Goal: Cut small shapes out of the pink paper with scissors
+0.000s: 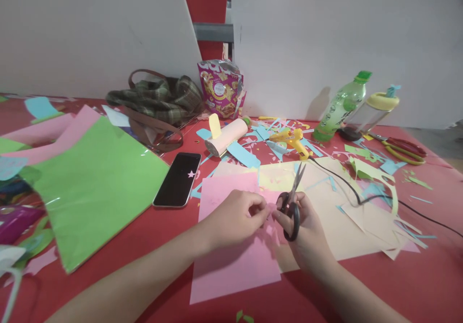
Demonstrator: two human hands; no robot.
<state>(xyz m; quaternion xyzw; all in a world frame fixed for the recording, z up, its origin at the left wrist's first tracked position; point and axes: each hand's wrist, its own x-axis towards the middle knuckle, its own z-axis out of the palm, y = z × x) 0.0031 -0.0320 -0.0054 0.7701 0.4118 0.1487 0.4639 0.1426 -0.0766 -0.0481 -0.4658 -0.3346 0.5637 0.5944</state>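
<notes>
My right hand [306,224] has its fingers closed round black-handled scissors [292,202], whose blades point up and away from me. Between the fingertips of my left hand [240,217] is a small pink paper piece [269,208], pinched and partly hidden; the right fingertips come close to it or touch it. Both hands are above a pink paper sheet [231,275], which overlaps a large cream sheet [347,236]. Left of the sheet, a phone [177,181] lies flat with a small pink paper star [191,174] on its dark screen.
A yellow glue gun [291,140] lies behind the scissors, its black cord [361,201] trailing right. Farther back are a paper-wrapped tube [227,137], snack bag [221,89], plaid bag [155,99], green bottle [342,108] and clear cup [372,115]. Green paper [97,183] covers the left; red-handled scissors [405,150] lie right.
</notes>
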